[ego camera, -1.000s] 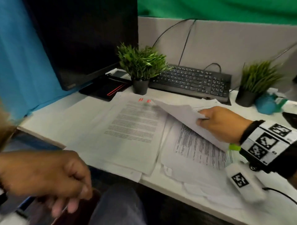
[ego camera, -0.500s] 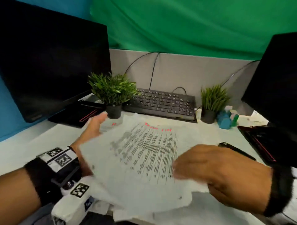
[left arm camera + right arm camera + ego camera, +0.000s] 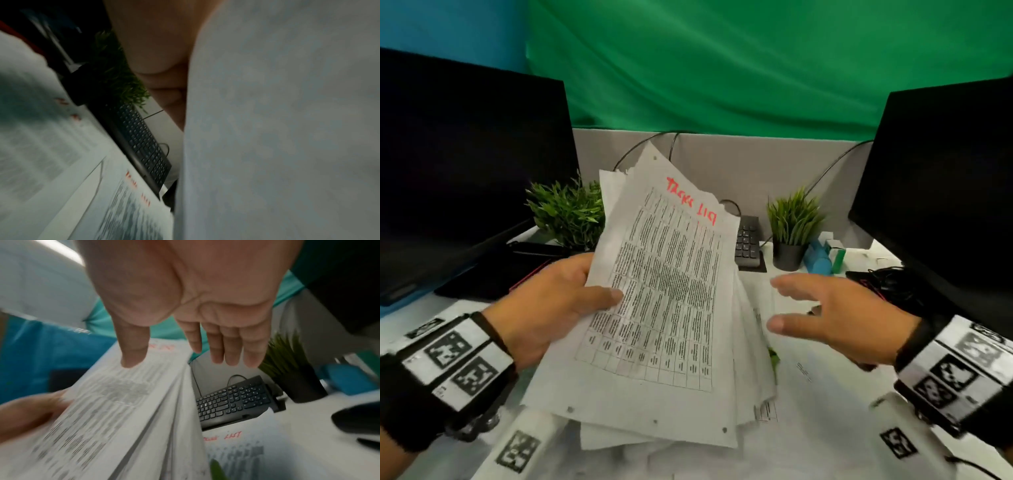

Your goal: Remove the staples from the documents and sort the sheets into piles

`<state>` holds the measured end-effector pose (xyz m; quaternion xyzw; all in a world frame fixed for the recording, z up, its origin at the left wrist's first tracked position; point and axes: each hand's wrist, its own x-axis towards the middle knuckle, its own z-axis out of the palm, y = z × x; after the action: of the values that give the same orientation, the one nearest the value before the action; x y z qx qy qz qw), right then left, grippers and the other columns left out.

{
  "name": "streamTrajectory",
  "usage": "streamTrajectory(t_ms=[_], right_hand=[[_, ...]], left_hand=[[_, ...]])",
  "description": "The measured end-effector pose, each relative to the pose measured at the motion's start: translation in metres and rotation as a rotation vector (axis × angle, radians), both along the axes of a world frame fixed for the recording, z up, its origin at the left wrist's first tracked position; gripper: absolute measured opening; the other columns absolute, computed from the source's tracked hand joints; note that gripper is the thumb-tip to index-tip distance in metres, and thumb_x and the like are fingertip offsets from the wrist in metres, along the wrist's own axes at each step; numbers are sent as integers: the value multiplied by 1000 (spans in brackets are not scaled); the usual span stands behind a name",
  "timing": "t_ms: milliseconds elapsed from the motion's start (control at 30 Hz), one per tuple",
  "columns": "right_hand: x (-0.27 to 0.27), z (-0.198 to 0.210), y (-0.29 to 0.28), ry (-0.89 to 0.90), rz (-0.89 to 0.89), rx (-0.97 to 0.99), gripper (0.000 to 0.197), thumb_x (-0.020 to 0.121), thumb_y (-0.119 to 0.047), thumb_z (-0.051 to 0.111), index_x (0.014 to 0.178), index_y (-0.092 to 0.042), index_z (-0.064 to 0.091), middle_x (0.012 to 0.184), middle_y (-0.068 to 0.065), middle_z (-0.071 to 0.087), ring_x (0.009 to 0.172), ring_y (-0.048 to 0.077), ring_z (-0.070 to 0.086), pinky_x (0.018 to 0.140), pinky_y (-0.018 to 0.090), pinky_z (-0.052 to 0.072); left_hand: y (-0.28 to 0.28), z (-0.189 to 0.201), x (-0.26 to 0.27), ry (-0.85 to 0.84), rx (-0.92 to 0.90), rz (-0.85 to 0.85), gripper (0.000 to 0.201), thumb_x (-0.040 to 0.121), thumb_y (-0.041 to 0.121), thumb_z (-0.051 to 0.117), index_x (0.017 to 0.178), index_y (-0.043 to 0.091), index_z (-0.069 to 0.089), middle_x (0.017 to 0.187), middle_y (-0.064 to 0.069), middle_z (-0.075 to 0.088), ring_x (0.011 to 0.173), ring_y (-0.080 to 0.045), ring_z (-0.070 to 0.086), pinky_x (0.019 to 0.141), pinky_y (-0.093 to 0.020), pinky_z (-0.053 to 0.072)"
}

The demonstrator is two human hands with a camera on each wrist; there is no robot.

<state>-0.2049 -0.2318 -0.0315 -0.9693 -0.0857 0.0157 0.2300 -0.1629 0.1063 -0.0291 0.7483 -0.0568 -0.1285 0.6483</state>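
Observation:
A thick stack of printed sheets (image 3: 667,308) with red handwriting at its top is tilted up above the desk. My left hand (image 3: 558,305) grips its left edge, thumb on the front page. The same stack (image 3: 115,418) fills the lower left of the right wrist view, and its blank back (image 3: 277,129) fills the left wrist view. My right hand (image 3: 835,315) hovers open just right of the stack, fingers straight, touching nothing. More printed sheets (image 3: 825,394) lie flat on the desk below. No staple is visible.
A black keyboard (image 3: 748,243) lies at the back between two small potted plants (image 3: 568,212) (image 3: 792,226). Dark monitors (image 3: 458,164) (image 3: 941,185) stand at left and right. Blue and green items (image 3: 822,257) sit by the right plant; cables lie at the right.
The stack has been lifted and tipped upright. My left hand now grips its left edge, and my right hand has let go and moved off to the right.

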Motion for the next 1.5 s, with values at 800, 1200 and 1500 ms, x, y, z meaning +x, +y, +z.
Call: streamTrajectory(t_ms=[800, 1200, 1500], right_hand=[[42, 30, -15, -38, -336, 1131, 32, 82, -9, 77, 114, -6, 70, 103, 13, 77, 94, 35, 74, 91, 54, 56], [35, 18, 21, 21, -222, 1085, 43, 92, -33, 69, 112, 5, 69, 103, 23, 74, 100, 44, 70, 93, 60, 54], [44, 41, 25, -78, -135, 865, 72, 72, -73, 70, 121, -20, 69, 104, 0, 77, 91, 11, 74, 91, 42, 57]], left_hand=[[36, 3, 36, 113, -258, 251, 32, 79, 17, 65, 105, 1, 75, 117, -30, 71, 87, -47, 75, 87, -74, 51], [-25, -32, 33, 192, -335, 59, 31, 103, 9, 47, 125, 0, 66, 119, -25, 72, 101, -38, 74, 72, -47, 65], [-64, 2, 54, -77, -190, 205, 26, 101, 9, 53, 124, 2, 65, 123, -22, 71, 110, -38, 71, 88, -49, 61]])
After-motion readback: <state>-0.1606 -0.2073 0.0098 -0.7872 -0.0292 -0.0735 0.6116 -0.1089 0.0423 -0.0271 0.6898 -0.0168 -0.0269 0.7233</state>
